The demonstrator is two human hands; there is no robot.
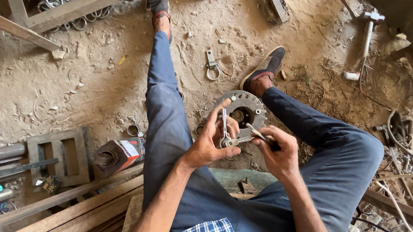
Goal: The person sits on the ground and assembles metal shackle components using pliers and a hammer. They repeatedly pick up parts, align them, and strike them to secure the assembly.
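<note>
Left hand (210, 146) grips a small metal clasp with a ring (227, 141), fingers curled round it. Right hand (278, 151) pinches a thin tool (259, 134), tip touching the clasp. Toothed metal disc (243, 106) lies on dirt between the legs, just beyond. A second clasp (212, 65) lies farther out.

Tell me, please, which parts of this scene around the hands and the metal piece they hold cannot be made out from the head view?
- Metal piece: its lower end sits inside the left hand, so its full shape is hidden.
- Thin tool: the right hand covers its handle.
- Toothed metal disc: both hands hide its lower edge.
- Red box: contents cannot be told.
- Wooden planks: cut off by the bottom edge.
</note>
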